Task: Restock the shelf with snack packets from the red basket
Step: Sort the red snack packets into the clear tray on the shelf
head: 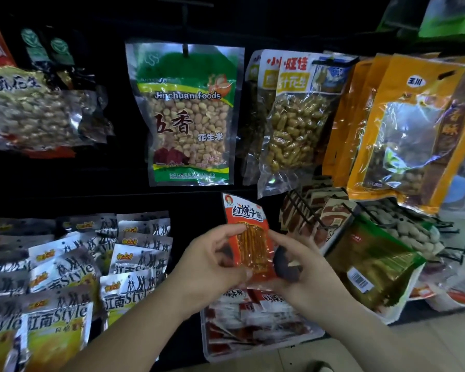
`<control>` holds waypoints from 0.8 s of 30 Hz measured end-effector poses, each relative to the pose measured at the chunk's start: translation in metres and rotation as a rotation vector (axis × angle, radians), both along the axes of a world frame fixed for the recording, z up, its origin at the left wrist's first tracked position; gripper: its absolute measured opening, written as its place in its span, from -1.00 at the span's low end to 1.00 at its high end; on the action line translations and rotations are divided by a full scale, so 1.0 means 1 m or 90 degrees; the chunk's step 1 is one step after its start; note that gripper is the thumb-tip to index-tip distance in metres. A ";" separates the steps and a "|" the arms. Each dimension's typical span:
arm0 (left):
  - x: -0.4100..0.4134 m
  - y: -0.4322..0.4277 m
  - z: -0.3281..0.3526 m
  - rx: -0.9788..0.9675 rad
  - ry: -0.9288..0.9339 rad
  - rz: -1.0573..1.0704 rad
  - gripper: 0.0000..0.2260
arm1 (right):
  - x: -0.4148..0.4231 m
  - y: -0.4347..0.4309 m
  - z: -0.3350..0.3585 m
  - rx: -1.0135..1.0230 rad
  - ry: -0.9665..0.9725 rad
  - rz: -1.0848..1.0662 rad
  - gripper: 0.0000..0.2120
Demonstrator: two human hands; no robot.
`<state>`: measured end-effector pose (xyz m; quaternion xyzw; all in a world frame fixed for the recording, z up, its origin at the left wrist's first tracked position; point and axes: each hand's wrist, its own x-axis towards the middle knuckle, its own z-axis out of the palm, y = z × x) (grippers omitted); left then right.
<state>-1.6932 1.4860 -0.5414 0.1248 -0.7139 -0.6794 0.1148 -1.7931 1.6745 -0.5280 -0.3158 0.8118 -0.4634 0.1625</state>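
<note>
Head view. Both hands raised before dark shelving. Left hand (212,261) pinches the left edge of a small red-orange snack packet with a clear window of orange sticks (249,237). Right hand (304,269) curls round its right side and lower corner (something dark sits against that palm, unclear what). Packet upright, above a clear plastic tray (207,342) of similar red packets. Green-topped peanut bag (188,114) hangs from a peg above. Silver-and-yellow sachets (62,294) stacked at left.
</note>
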 end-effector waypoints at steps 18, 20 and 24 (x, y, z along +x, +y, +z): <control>0.000 0.001 0.002 0.125 0.009 0.010 -0.63 | -0.003 0.002 0.006 -0.219 -0.334 0.070 -0.43; -0.001 0.000 0.004 0.137 0.017 0.014 -0.58 | -0.001 0.000 0.006 -0.204 -0.313 0.048 -0.51; -0.001 -0.001 0.002 0.189 -0.006 -0.055 -0.44 | -0.005 -0.003 0.001 -0.240 -0.328 -0.037 -0.60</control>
